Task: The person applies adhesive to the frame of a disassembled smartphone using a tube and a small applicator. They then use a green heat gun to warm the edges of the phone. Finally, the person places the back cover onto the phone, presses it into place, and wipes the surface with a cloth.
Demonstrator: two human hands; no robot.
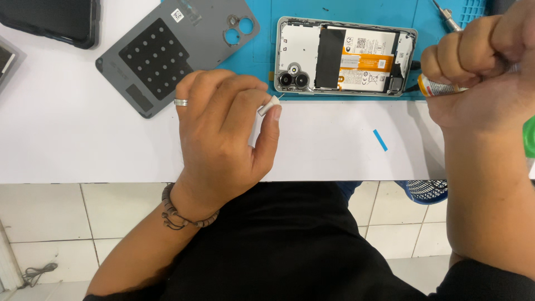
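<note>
Grey back cover (pixel 173 53), one opened phone (pixel 345 56); hands pinch one cap (pixel 269 106), one tube (pixel 440 87).

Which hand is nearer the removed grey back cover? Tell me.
Left. The left hand lies just right of the grey back cover; the right hand is far across, beyond the opened phone.

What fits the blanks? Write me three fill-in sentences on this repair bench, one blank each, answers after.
1. The left hand pinches a small ____ cap between thumb and fingers.
2. The opened phone lies on a ____ mat.
3. The grey back cover lies to the ____ of the phone.
4. The right hand grips a small tube whose tip points at the ____.

Missing words: white; blue; left; phone
</note>
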